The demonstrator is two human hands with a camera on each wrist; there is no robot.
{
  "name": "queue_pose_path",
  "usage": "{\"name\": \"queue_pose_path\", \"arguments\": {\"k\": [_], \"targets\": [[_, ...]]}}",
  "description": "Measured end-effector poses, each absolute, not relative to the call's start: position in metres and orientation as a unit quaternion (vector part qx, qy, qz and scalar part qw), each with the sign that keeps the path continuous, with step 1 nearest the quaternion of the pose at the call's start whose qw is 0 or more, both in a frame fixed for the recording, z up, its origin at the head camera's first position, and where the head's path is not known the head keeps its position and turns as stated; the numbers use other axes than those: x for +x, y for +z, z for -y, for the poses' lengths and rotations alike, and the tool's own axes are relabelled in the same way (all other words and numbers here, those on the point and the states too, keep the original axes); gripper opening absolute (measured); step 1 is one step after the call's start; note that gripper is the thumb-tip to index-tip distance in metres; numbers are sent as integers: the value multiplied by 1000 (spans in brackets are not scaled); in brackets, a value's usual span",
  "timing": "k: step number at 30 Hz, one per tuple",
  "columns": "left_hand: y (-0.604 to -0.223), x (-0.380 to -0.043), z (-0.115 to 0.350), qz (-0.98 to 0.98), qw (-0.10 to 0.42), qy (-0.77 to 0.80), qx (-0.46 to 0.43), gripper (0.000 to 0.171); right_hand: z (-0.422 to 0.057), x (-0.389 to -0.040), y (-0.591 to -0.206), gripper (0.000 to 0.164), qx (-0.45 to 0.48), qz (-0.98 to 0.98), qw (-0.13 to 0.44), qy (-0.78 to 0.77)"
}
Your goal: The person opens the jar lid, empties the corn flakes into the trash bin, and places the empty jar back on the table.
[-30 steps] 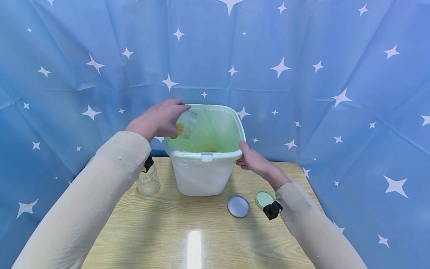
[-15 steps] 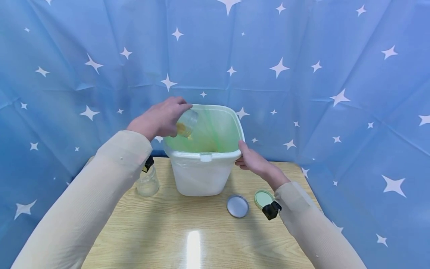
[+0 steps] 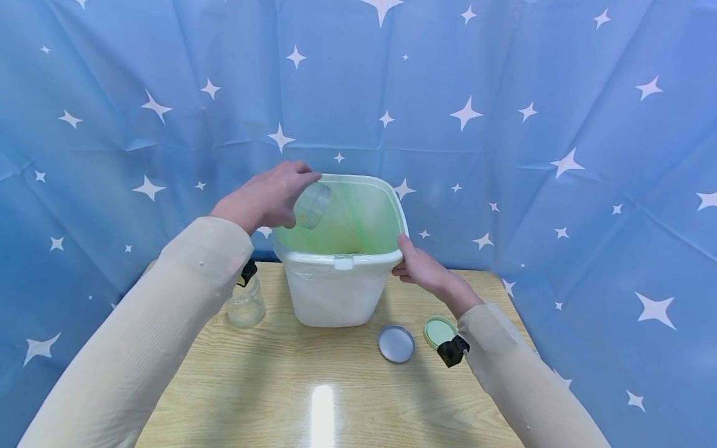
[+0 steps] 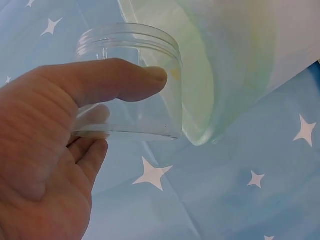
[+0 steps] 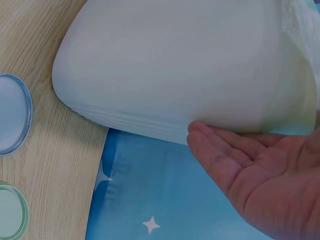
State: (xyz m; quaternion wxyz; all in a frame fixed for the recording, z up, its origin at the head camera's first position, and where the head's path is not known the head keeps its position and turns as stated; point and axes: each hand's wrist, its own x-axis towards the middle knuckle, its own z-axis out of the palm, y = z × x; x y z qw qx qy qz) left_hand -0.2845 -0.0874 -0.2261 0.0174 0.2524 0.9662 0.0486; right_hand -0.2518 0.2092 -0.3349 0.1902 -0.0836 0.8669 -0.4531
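My left hand [image 3: 269, 198] grips a clear plastic jar [image 3: 311, 206], tipped sideways over the mouth of a white trash bin [image 3: 336, 292]. The left wrist view shows the thumb across the wall of the jar [image 4: 140, 117] and a small yellow spot near its shoulder. A translucent green bag [image 3: 364, 211] lines the bin; yellowish stuff shows dimly low inside. My right hand [image 3: 422, 267] holds the bin's right front corner, thumb at the rim. In the right wrist view the fingers [image 5: 220, 150] lie against the outer wall of the bin [image 5: 175, 65].
A second clear jar [image 3: 246, 309] stands on the wooden table [image 3: 269, 386], left of the bin and partly behind the left sleeve. To the bin's front right lie a grey lid [image 3: 396, 344] and a green lid [image 3: 439, 331]. A blue star-patterned curtain [image 3: 358, 93] hangs close behind.
The yellow contents of the held jar have poured out into the lined bin, leaving only traces. Both hands stay nearly where they were.
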Motion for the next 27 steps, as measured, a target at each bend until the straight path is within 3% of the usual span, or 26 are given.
{"name": "queue_pose_path", "arguments": {"k": [27], "targets": [[-222, -281, 85, -965, 14, 35, 260, 87, -209, -253, -335, 80, -80, -866, 194, -454]]}}
